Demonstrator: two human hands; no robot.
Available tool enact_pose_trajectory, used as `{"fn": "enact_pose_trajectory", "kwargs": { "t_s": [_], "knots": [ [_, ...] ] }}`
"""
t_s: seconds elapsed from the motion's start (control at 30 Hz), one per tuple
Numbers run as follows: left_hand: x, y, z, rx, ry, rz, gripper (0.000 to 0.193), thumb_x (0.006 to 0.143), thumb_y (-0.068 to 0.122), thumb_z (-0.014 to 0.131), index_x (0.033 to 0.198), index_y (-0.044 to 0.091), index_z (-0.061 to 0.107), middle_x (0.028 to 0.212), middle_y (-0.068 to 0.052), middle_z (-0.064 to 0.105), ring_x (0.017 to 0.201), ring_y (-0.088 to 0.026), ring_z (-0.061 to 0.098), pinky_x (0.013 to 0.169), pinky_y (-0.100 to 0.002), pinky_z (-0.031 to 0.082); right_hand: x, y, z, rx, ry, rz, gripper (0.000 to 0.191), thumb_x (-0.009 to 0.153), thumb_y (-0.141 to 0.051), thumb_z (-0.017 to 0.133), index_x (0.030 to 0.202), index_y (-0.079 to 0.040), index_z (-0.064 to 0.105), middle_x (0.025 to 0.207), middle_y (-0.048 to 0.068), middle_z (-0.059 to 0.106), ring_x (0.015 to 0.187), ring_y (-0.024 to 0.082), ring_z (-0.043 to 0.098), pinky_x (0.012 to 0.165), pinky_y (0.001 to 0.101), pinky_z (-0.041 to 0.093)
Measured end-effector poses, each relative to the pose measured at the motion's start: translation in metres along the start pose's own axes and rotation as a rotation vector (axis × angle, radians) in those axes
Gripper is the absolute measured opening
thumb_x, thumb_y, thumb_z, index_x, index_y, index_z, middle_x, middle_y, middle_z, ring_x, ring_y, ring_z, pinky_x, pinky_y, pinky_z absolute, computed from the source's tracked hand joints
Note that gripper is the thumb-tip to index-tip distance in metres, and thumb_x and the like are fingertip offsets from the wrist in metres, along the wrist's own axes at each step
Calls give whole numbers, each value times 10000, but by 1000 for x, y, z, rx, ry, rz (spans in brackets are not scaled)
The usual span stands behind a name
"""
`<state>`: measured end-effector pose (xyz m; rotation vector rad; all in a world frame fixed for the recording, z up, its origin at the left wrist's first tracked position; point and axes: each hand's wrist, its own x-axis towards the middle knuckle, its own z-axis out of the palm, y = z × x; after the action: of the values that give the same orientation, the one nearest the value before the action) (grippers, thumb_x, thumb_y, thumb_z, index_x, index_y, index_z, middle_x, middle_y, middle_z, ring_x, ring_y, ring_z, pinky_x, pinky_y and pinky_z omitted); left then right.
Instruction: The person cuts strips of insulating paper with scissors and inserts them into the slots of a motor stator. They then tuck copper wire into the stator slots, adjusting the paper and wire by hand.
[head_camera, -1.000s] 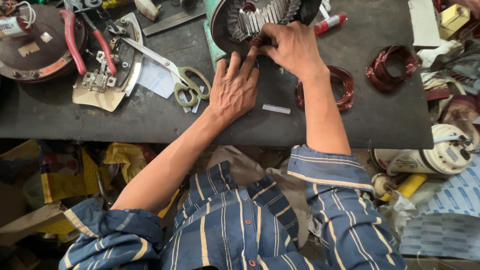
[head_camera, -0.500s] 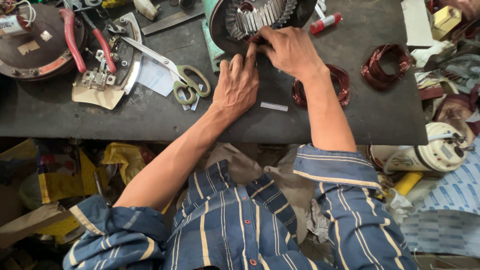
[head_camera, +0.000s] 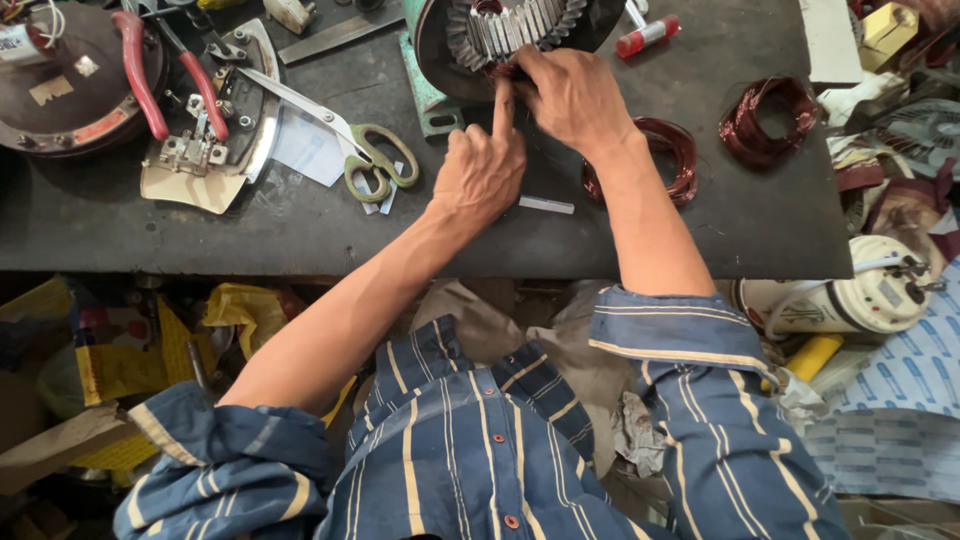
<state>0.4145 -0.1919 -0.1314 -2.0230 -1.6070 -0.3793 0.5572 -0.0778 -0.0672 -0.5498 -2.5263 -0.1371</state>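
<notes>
Pressing its extended forefinger up against the lower rim of the round grey slotted metal motor stator (head_camera: 515, 30), the left hand (head_camera: 482, 170) now has its other fingers curled in, where half a second ago it lay flatter with the fingers spread; that suggests the work has narrowed to one slot. The right hand (head_camera: 570, 95) lies just beside it, fingers bent down onto the same rim, pinching what looks like a strand of reddish copper wire, though the grip is partly hidden. The stator stands at the far edge of the dark worktop (head_camera: 300, 230), near its middle. Just right of the right wrist lies a loose coil of reddish copper wire (head_camera: 665, 150), and a second, smaller copper coil (head_camera: 765, 120) sits toward the right edge. A small white strip (head_camera: 546, 205) lies near the front edge below the hands. Left of the left hand rest green-handled scissors (head_camera: 375, 160), and red-handled pliers (head_camera: 165, 75) lie toward the far left corner.
</notes>
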Motion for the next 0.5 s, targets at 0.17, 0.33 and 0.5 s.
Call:
{"fn": "enact_pose_trajectory", "kwargs": {
  "t_s": [0.17,0.33,0.5],
  "knots": [
    [0,1,1,-7,52,-17,239,877,244,613,853,21,695,1528,-324,424,580,-211,544,556,-362,432,2,0,-4,-5,6,-44,219,930,-130,768,1087,-42,643,768,126,644,726,332,670,637,431,512],
    [4,-3,-1,-10,49,10,263,852,250,616,873,5,708,1500,-348,438,576,-210,549,567,-356,439,5,3,-4,-9,26,-98,190,983,-139,769,1043,-49,612,793,116,639,746,316,665,659,418,513],
    [7,-1,5,6,62,11,260,870,239,621,899,-4,708,1474,-372,460,564,-201,535,559,-349,434,3,1,8,-78,72,-60,203,946,-168,752,980,-47,592,711,112,605,685,306,652,598,420,494]
  ]
}}
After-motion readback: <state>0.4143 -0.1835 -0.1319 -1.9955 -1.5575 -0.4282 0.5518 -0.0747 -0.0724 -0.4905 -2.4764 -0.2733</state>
